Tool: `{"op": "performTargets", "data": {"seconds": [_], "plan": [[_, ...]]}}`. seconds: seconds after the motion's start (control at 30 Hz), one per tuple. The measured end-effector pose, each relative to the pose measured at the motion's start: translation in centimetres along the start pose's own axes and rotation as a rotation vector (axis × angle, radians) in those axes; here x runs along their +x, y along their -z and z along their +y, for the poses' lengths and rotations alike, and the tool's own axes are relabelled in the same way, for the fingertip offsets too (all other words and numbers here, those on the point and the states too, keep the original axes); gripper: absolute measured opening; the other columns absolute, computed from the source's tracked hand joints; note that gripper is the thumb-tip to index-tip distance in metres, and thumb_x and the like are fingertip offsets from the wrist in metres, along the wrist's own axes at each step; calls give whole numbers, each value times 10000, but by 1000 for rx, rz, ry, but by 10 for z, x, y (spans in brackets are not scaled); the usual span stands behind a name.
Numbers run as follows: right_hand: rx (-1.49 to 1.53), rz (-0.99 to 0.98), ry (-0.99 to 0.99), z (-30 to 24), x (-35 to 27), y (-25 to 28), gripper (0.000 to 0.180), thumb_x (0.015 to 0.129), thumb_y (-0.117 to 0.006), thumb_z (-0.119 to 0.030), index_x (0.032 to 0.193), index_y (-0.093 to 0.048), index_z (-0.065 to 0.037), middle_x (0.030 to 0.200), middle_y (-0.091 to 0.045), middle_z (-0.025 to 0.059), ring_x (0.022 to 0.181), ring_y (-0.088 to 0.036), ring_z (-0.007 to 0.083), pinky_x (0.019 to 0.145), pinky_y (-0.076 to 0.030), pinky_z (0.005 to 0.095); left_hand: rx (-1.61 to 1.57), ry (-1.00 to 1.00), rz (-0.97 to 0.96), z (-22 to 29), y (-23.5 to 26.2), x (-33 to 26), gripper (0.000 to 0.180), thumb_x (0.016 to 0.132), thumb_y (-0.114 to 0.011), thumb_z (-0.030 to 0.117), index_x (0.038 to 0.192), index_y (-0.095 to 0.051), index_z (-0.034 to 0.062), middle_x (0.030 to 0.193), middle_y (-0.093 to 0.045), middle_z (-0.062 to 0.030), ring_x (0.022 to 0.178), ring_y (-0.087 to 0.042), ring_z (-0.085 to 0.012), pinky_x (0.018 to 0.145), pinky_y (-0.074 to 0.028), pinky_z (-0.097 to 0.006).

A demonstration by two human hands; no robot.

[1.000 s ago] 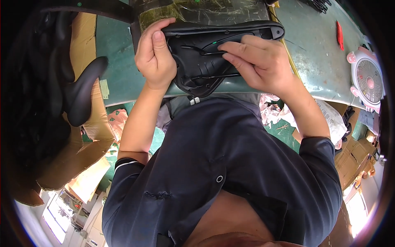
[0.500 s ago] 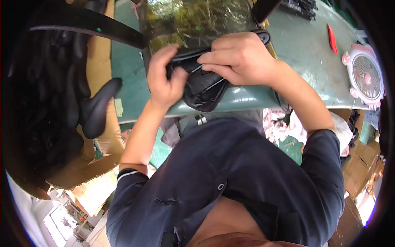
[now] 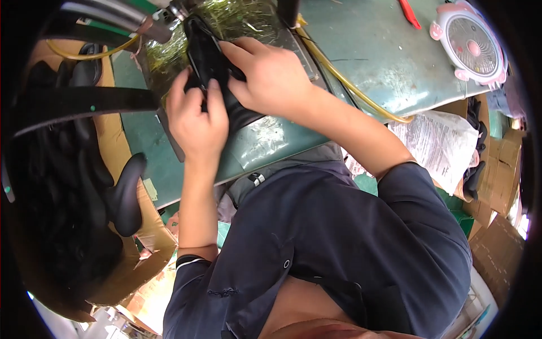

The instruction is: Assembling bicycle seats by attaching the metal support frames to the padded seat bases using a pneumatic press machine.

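Since the earlier frame, the black saddle-shaped piece (image 3: 209,53) has turned: its narrow end, then toward the right, now points to the top of my view. A metal cylinder (image 3: 121,14) has come in at the upper left, and the fan (image 3: 473,45) sits higher in the picture.

The green table (image 3: 389,70) takes up most of the far side. Left of it I have an open cardboard box (image 3: 164,240), crowded with dark saddle shapes (image 3: 128,195). On the table lies a film-covered board (image 3: 240,20), yellowish and shiny, with the piece over it, narrow end near a small metal fitting (image 3: 178,10).

The left hand (image 3: 197,116) has the piece's left edge between its thumb and bent fingers, nearly closed. The right hand (image 3: 268,79) lies on the other side, forefinger and thumb apart with black material between them; whether they clasp it I can't tell from here. A yellow hose (image 3: 361,95) curves past the board, and a red tool (image 3: 410,13) rests near the fan.
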State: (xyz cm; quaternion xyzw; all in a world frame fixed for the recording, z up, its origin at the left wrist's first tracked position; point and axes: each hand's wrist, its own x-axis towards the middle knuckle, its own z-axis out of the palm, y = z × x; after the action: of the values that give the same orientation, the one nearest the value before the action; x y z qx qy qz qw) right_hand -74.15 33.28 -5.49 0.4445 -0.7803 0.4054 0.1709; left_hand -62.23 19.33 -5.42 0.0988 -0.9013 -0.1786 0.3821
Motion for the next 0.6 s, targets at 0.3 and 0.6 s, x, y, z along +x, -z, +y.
{"op": "performTargets", "data": {"seconds": [0.3,0.6], "plan": [[78,130,0,23,24,-23,568,878,-807,-410,1295,-699,-39,1003,-723,134,854,-752,367,705,-622,472,93,-91,34,-33,-20,20,158,991,-765,165,1005,-743,9,1270,-756,-150,1128,-706,-388,989,-553,-457],[228,-64,-199,18,23,-6,827,971,-768,-519,1515,-546,63,1383,-677,309,1281,-673,442,1089,-546,470,33,76,84,-20,-3,12,623,853,-883,275,1330,-573,22,1430,-591,-262,1327,-586,-460,1120,-500,-514]]}}
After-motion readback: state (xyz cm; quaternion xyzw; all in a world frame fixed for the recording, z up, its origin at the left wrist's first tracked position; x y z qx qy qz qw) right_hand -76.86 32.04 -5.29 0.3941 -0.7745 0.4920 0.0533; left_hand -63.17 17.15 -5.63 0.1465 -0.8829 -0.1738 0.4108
